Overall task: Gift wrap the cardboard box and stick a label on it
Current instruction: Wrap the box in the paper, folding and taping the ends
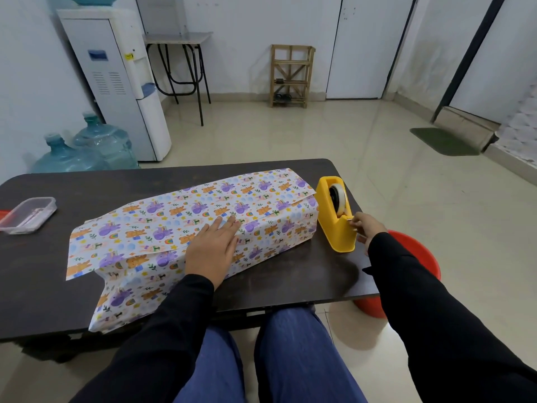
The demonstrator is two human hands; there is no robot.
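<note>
One dark brown wooden tabletop (58,274) stands in a white-walled room with a pale tiled floor. Two hands work on it: the left hand (213,248) lies flat and spread on the one long box covered in white cartoon-print wrapping paper (261,205), lying across the middle; the right hand (367,225) pinches the tape end at one yellow plastic tape dispenser (334,216) just beside the box. One clear plastic lidded container (27,215) sits far left; two blue water jugs (87,149) stand beyond
</note>
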